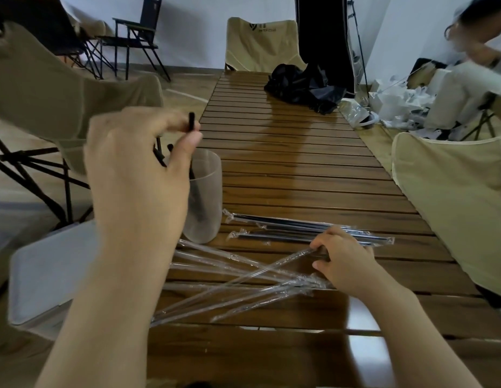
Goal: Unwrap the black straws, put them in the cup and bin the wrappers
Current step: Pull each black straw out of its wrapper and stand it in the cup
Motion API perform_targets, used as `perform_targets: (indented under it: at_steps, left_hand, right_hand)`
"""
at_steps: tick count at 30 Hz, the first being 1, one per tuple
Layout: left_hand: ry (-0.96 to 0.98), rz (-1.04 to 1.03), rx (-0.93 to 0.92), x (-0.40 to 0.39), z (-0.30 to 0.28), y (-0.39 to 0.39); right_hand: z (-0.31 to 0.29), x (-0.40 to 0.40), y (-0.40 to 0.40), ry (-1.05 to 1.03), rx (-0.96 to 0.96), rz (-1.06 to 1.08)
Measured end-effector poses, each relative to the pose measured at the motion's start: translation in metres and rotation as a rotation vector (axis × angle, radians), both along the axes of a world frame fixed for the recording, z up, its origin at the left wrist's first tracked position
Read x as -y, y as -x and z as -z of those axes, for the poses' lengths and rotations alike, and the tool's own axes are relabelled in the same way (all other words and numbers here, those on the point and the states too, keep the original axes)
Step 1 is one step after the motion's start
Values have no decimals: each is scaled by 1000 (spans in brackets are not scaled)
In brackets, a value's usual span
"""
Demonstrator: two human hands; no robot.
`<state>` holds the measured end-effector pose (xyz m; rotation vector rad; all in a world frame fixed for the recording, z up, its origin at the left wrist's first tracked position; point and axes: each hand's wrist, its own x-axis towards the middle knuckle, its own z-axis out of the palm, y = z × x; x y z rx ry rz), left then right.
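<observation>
The left hand (137, 169) pinches the top of a thin black plastic straw (191, 122) above a clear frosted plastic cup (206, 197), which already holds what look like several more black straws. The cup stands on a brown slatted wooden table (299, 163). The right hand (344, 259) grips an empty clear plastic wrapper (243, 281) lying across other empty wrappers. Just beyond, wrapped black straws (285, 222) lie on the table.
</observation>
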<state>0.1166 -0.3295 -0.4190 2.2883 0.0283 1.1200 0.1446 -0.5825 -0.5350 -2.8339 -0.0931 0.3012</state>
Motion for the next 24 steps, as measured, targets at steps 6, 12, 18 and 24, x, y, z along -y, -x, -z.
perform_targets:
  at_steps: [6, 12, 18, 24]
  left_hand:
    - [20, -32, -53, 6, 0, 3]
    - [0, 46, -67, 13, -2, 4]
    - [-75, 160, -15, 42, -5, 13]
    - [-339, 495, -208, 69, 10, 11]
  right_hand:
    - [2, -3, 0, 16, 41, 5]
    - [3, -5, 0, -3, 65, 8]
    - [5, -7, 0, -26, 92, 22]
    - [8, -11, 2, -17, 142, 24]
